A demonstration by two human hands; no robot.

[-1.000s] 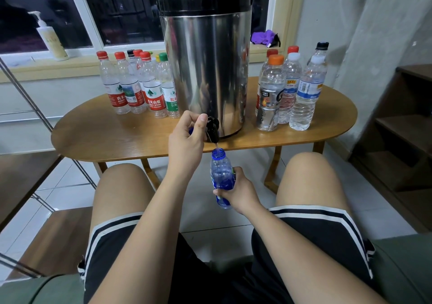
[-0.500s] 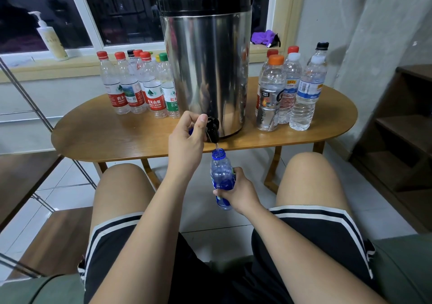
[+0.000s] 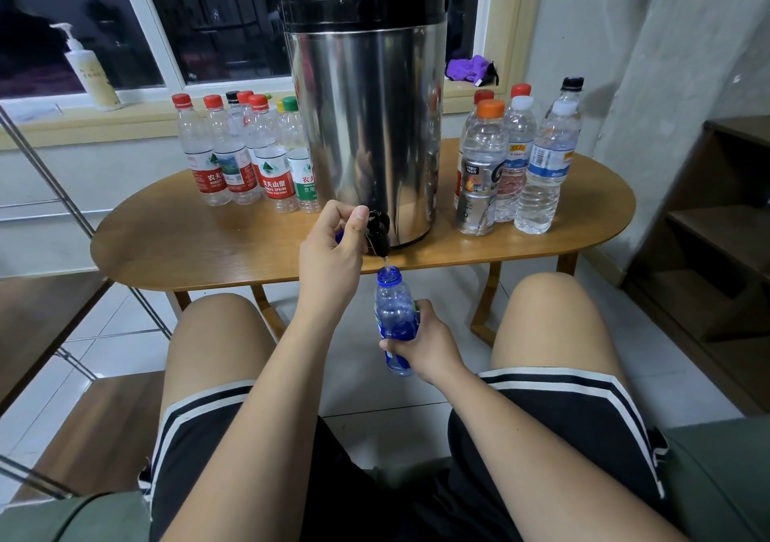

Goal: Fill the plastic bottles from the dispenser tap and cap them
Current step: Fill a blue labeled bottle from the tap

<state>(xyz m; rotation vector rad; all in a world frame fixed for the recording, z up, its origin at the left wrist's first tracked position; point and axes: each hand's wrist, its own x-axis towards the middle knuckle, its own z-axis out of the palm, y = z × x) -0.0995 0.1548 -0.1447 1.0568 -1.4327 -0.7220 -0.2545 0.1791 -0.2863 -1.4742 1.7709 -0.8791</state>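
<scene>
Our right hand [image 3: 421, 348] wraps the lower half of the blue bottle [image 3: 393, 312]. Our left hand [image 3: 329, 250], at 11 o'clock from it, pinches the tap [image 3: 378, 229]. Neither has shifted in the last second, so we judge filling is midway. The bottle is upright and uncapped, its mouth just under the tap, at 6 o'clock of the dispenser [image 3: 366, 125] — we cannot read the water level.

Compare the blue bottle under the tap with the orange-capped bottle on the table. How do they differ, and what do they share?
The blue bottle is tinted blue; the orange-capped bottle is clear. The blue bottle is open at the top; the other wears its cap. The blue bottle is held in the right hand below the tap; the orange-capped bottle stands on the table. Both are upright plastic bottles.
</scene>
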